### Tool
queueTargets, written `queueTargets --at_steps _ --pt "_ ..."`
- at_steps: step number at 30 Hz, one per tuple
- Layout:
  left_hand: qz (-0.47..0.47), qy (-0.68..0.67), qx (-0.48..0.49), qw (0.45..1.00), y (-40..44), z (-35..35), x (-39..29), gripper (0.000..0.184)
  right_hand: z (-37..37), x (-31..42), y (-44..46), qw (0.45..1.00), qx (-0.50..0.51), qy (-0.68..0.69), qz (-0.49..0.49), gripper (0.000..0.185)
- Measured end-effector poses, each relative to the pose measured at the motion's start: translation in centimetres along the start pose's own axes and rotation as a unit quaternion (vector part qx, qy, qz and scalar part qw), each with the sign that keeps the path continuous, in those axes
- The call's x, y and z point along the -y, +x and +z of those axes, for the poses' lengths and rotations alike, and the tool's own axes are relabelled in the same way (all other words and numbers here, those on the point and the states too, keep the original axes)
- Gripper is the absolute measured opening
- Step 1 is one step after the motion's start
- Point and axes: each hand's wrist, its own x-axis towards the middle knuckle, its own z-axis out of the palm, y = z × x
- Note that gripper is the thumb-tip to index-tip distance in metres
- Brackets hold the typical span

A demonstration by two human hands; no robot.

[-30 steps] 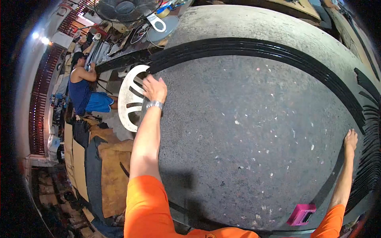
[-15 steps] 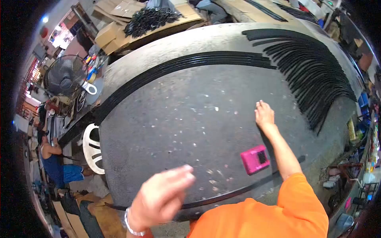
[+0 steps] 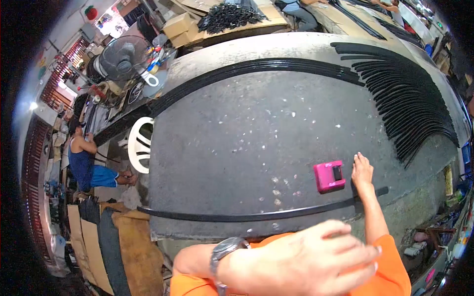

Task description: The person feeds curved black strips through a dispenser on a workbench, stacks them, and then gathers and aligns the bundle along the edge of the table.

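hanging in the foreground, before the orange shirt: left hand, wristwatch on its wrist, fingers loosely half-bent; palm turned from view, so whether it holds anything cannot be told. right hand: fingers extended, nothing seen in its grasp, just right of the pink box. pink box: one, dark panel on its right part, lying on the desk. single black strip: lengthwise near the desk's near edge, passing behind the right forearm. black strips, side by side: along the far side. fanned black strips: at the right. white plastic chair: at the desk's left end.
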Motion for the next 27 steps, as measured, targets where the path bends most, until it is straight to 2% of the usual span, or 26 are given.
queueTargets --at_steps 1,2,4,5,6,7,8,11,14,17,25,27 --pt "-0.027 -0.018 0.066 0.997 -0.6 0.4 0.3 0.033 0.0 0.3 -0.7 1.000 0.005 -0.007 -0.007 0.046" --pt "-0.062 -0.030 0.040 0.997 -2.0 1.8 0.6 0.036 -0.2 0.3 -1.2 1.000 0.009 -0.016 -0.011 0.048" --pt "-0.157 -0.021 0.052 0.986 -6.1 3.9 2.8 0.036 -1.4 0.3 -2.5 0.999 0.010 -0.022 -0.022 0.052" --pt "-0.200 0.020 0.024 0.979 -9.0 5.5 4.4 0.036 -2.5 1.1 -2.7 0.999 0.009 -0.017 -0.028 0.054" --pt "-0.241 0.055 0.004 0.969 -12.6 7.4 6.0 0.037 -3.0 1.6 -2.3 0.998 0.011 -0.040 -0.039 0.050" --pt "-0.296 0.080 -0.013 0.952 -16.3 9.1 7.4 0.036 -2.7 1.5 -2.8 0.997 -0.031 -0.034 -0.064 0.045" --pt "-0.330 0.119 -0.042 0.936 -19.1 10.8 8.4 0.032 -2.4 1.7 -2.8 0.997 -0.020 -0.040 -0.055 0.042" --pt "-0.432 0.193 -0.020 0.881 -27.7 15.9 9.3 0.049 -3.9 2.6 -3.5 0.996 -0.005 -0.061 -0.060 0.024" --pt "-0.394 0.276 -0.024 0.876 -30.8 18.2 9.5 0.044 -5.4 2.9 -5.5 0.995 0.023 -0.077 -0.056 0.029" --pt "-0.417 0.267 -0.044 0.867 -30.4 18.4 9.8 0.037 -6.3 1.8 -5.9 0.988 0.142 -0.053 -0.008 0.035" --pt "-0.419 0.322 -0.040 0.848 -29.7 19.1 10.0 0.034 -6.1 -4.8 -11.3 0.991 0.104 -0.083 0.032 0.049" --pt "-0.421 0.330 -0.048 0.844 -29.5 19.4 10.1 0.030 -5.8 -7.1 -12.8 0.995 0.062 -0.076 0.017 0.050"
